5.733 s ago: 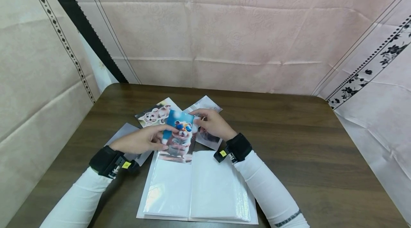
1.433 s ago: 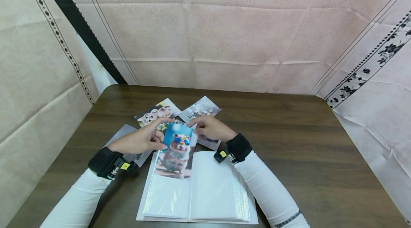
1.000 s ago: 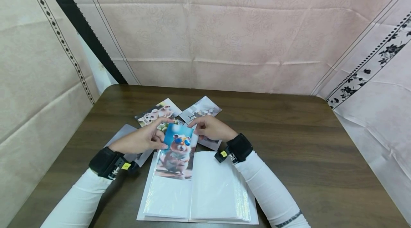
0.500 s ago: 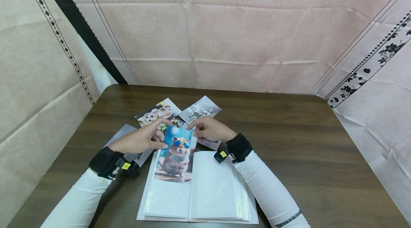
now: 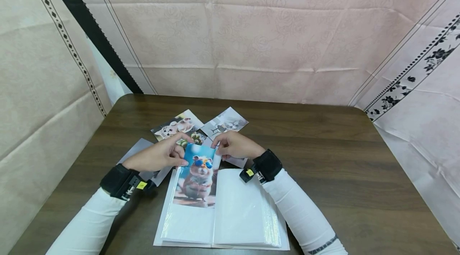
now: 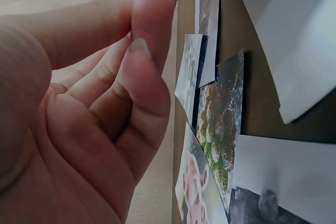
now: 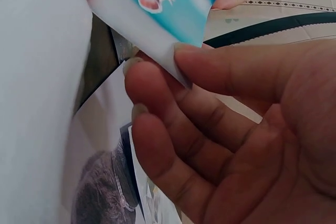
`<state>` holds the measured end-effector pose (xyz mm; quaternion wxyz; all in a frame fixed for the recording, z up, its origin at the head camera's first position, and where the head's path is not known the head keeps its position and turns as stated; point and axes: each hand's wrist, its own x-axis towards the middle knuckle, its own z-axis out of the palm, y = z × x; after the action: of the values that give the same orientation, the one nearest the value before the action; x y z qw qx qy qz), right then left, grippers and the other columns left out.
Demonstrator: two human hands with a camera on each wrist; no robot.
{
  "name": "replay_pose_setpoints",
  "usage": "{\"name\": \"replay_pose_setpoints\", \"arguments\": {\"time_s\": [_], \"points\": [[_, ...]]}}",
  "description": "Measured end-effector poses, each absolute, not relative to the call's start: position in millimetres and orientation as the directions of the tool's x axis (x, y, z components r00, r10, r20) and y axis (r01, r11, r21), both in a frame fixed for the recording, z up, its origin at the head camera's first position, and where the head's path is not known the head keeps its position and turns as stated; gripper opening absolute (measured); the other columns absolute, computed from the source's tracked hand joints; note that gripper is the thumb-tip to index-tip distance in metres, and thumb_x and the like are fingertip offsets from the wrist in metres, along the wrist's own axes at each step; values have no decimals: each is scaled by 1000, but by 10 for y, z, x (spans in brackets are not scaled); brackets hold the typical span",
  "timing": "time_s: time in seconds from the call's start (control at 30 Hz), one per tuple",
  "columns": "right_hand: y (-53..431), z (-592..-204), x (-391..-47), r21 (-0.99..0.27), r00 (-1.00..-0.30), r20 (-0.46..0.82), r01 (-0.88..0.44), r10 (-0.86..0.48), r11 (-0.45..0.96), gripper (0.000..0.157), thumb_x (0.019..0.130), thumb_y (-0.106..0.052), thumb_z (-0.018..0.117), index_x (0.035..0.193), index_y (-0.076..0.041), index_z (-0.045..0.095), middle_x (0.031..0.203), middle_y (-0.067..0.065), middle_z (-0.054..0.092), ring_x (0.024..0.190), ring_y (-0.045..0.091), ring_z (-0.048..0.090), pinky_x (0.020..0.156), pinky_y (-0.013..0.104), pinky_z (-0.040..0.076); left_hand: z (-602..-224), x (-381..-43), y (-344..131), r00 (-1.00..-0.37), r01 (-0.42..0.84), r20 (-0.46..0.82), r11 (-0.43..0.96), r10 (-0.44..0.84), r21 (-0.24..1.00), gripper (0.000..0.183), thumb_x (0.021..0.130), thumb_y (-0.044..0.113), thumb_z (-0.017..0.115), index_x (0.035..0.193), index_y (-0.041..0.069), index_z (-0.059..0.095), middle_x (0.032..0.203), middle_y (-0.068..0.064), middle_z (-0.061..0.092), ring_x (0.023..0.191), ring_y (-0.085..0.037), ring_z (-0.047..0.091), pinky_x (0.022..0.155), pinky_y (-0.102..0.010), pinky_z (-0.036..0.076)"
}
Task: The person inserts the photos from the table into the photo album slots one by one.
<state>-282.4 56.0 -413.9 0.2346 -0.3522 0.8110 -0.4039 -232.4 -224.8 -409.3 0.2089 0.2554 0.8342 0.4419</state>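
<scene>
A photo of a furry animal in blue sunglasses lies partway down the left page of an open white photo album, its top sticking out. My right hand pinches its upper right corner between thumb and fingers; the right wrist view shows this corner bent a little. At the photo's left edge, my left hand pinches the clear sleeve's mouth, with the index finger stretched near the photo's upper left corner. What lies between the left thumb and finger is mostly hidden in the left wrist view.
Behind the album several loose photos lie overlapping: one with two pale animals, a pale grey one and a green-patterned one. Another photo lies partly under the left forearm. The wooden table extends right.
The photo has slid down toward me, deeper over the album's left page, with the right hand following it down. The left thumb has stayed almost in place, while its index finger has left the photo's face.
</scene>
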Motion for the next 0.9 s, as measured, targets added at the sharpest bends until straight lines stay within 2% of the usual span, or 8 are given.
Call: {"name": "replay_pose_setpoints", "arguments": {"time_s": [0.2,0.5,0.9], "points": [[549,-4139,-2816,-819,-633,-119,-372,-765,436,13,92,-5,59,103,-9,66,76,14,65,71,28,60,65,28,49,-4095,-2327,-2254,-780,241,-128,482,613,842,54,90,21,65,135,12,36,91,-4,69,82,-20,64,76,-32,52],[545,-4126,-2814,-807,-621,-129,-387,-773,446,12,93,-7,59,101,-10,66,75,18,67,70,32,61,60,26,45,-4115,-2348,-2259,-766,248,-123,466,631,849,45,92,21,63,128,9,40,89,-5,69,81,-22,62,71,-31,51],[538,-4155,-2803,-824,-606,-122,-380,-786,421,9,92,-6,59,99,-7,66,76,15,68,70,29,63,70,33,52,-4096,-2322,-2241,-771,247,-136,489,622,836,42,92,20,62,128,11,42,90,-4,68,81,-21,62,72,-32,51]]}}
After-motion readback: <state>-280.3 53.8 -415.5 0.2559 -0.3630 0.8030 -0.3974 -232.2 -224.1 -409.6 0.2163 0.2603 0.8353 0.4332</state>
